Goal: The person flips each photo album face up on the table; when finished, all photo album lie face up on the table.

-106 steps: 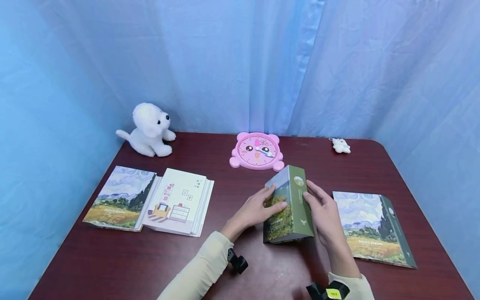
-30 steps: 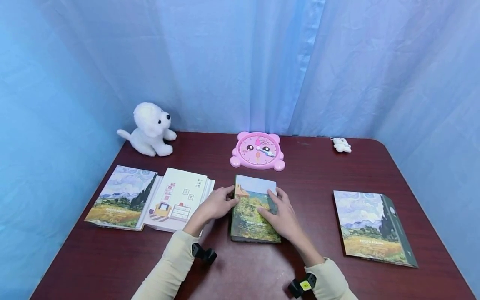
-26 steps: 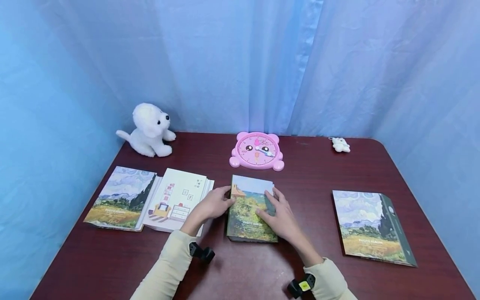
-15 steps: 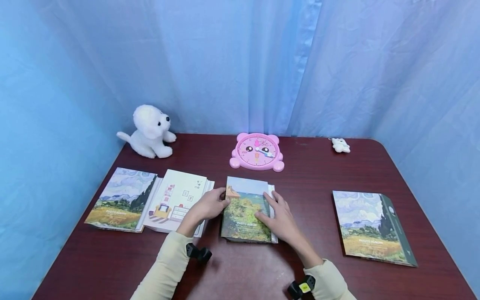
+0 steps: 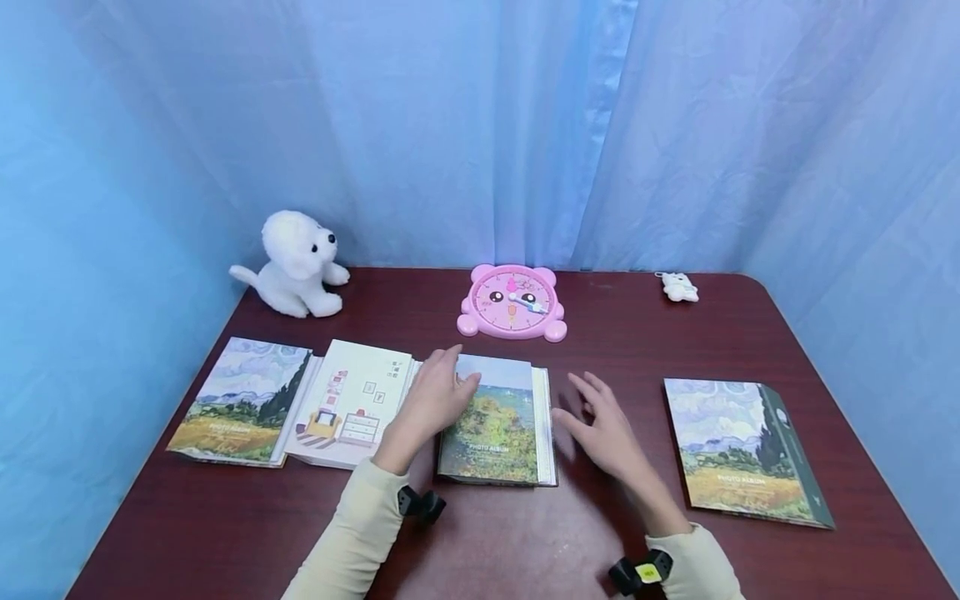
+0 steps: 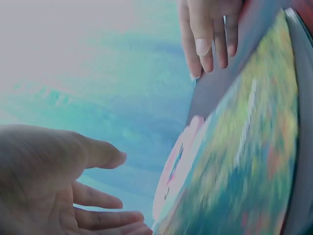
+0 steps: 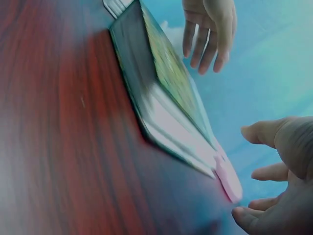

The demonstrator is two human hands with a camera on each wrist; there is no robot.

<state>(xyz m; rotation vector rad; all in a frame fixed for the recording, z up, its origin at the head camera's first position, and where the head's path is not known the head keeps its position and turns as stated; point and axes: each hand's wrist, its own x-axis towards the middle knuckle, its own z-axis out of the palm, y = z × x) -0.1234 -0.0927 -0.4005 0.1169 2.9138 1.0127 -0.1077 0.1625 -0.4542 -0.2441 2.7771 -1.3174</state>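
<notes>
Three painted photo albums (image 5: pixel 497 421), one illustrated book (image 5: pixel 352 402), one pink clock (image 5: pixel 513 302), two white plush toys (image 5: pixel 297 262).

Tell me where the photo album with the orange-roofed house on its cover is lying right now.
In the head view the photo album lies flat mid-table, in front of the pink clock, just right of the white booklets, between the left hand and right hand.

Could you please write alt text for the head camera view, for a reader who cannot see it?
A person's left hand and right hand, both open, hover at either side of a photo album lying flat on a dark red table. Two albums lie to its left, another album to its right, and a pink clock and white plush dog behind.
</notes>
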